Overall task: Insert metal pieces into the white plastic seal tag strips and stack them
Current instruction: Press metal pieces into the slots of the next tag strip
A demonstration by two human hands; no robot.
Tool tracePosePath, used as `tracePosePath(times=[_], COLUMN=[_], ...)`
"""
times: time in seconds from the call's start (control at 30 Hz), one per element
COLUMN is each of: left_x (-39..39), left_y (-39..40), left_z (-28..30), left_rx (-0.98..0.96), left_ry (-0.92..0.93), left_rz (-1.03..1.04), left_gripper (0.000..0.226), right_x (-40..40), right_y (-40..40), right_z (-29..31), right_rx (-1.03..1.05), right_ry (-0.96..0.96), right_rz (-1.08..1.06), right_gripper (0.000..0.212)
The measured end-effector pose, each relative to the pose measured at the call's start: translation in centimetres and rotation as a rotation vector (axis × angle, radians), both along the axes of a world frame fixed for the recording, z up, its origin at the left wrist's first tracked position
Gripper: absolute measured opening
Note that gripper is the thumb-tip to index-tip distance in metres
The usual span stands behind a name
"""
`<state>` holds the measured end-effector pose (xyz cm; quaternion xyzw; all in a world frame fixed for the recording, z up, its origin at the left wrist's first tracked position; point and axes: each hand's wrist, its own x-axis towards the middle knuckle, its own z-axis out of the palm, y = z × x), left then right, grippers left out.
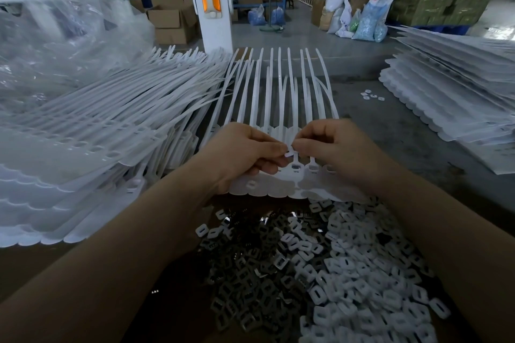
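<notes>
Nearest of all lay the loose parts, heaped in a brown cardboard tray at the person's lap: dark metal pieces toward the left and small white plastic caps spilling to the right. Beyond them, on the grey worktable, the biggest thing was the sprawling pile of white seal tag strips fanned out to the left, and a second, flatter stack of strips sat well apart on the right (which pile was finished and which waiting, I could not tell from where I stood). Between them lay the sheet of strips being worked, its tails pointing away, its row of heads toward the tray.

Over that row both hands met. The left hand curled round the near edge of the sheet, thumb and forefinger pinching a small white piece; the right hand pinched the same spot from the other side, fingertips touching it. One head just below showed something grey seated in its slot; a neighbouring slot looked empty.

I judged the job mid-run: this sheet only partly filled, plenty of parts left.

Four stray caps lay farther out on the table. No legible brand or writing anywhere; some faint print on the right stack was too blurred.
</notes>
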<state>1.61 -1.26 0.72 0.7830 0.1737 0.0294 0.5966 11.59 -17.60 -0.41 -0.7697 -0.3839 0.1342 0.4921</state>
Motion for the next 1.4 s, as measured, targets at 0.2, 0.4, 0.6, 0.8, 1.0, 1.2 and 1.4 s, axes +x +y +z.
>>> tracePosePath(times=[0.2, 0.4, 0.6, 0.8, 1.0, 1.2, 1.4], left_x=[0.1, -0.1, -0.1, -0.1, 0.1, 0.2, 0.2], left_y=[-0.1, -0.4, -0.8, -0.7, -0.5, -0.3, -0.2], left_z=[-0.2, -0.6, -1.2, -1.7, -2.0, -2.2, -2.3], left_rx=[0.134, 0.482, 0.66, 0.706, 0.714, 0.722, 0.735], left_ry=[-0.02, 0.06, 0.104, 0.078, 0.062, 0.05, 0.034], left_rz=[-0.031, -0.132, -0.124, -0.123, -0.124, -0.132, -0.143], left_gripper=[0.008, 0.037, 0.051, 0.052, 0.051, 0.051, 0.051], right_x=[-0.1, 0.4, 0.4, -0.1, -0.2, -0.3, -0.4], right_y=[0.1, 0.4, 0.6, 0.7, 0.7, 0.8, 1.3], right_z=[0.1, -0.5, -0.6, -0.5, -0.6, -0.6, -0.6], right_rx=[-0.05, -0.127, -0.304, -0.373, -0.348, -0.399, -0.502], right_ry=[-0.061, -0.111, -0.106, -0.14, -0.087, -0.13, -0.206], right_rz=[0.007, -0.138, -0.242, -0.26, -0.243, -0.271, -0.308], right_gripper=[0.008, 0.011, 0.013, 0.014, 0.013, 0.018, 0.022])
